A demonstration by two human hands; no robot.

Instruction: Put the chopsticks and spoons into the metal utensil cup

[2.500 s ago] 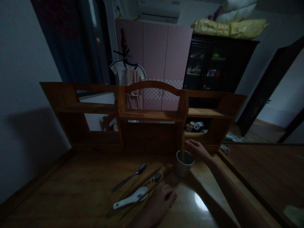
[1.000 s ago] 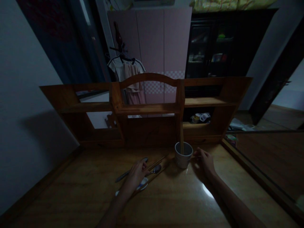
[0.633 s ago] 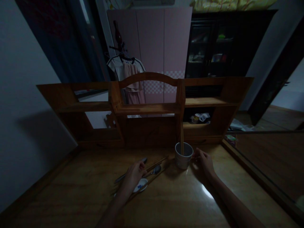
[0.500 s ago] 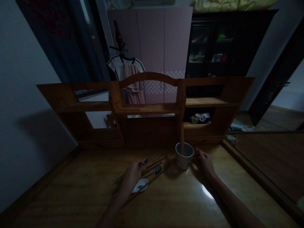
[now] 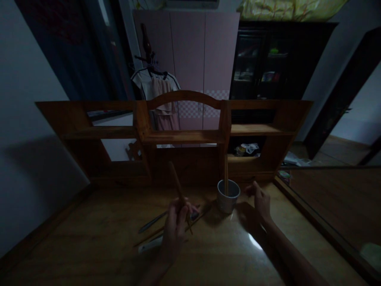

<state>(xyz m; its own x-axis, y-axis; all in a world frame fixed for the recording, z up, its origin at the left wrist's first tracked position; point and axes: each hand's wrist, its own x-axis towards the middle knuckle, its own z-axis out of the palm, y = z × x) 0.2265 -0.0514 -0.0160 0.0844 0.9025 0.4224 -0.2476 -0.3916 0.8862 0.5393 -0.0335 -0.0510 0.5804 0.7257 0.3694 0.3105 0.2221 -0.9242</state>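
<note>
My left hand (image 5: 175,226) is closed around a wooden chopstick (image 5: 176,180), which stands tilted with its upper end toward the shelf. Beneath and around that hand lie a knife (image 5: 152,222), the white handle of a spoon (image 5: 149,244), a metal spoon (image 5: 194,215) mostly hidden by the fingers, and another chopstick (image 5: 205,210). A pale cup (image 5: 228,202) stands upright to the right, with chopsticks (image 5: 226,174) in it. Just right of the cup, apart from it, my right hand (image 5: 262,202) hovers with loosely bent fingers and nothing in it.
A wooden shelf unit (image 5: 183,138) runs along the back of the wooden table (image 5: 104,238). In its lower right opening a small jar and a plastic bag (image 5: 251,148) show. A wall borders the left side; a raised edge (image 5: 309,214) borders the right.
My left hand has picked up a chopstick from among the utensils and lifted it into a tilted stance. My right hand has drawn slightly away from the cup.
</note>
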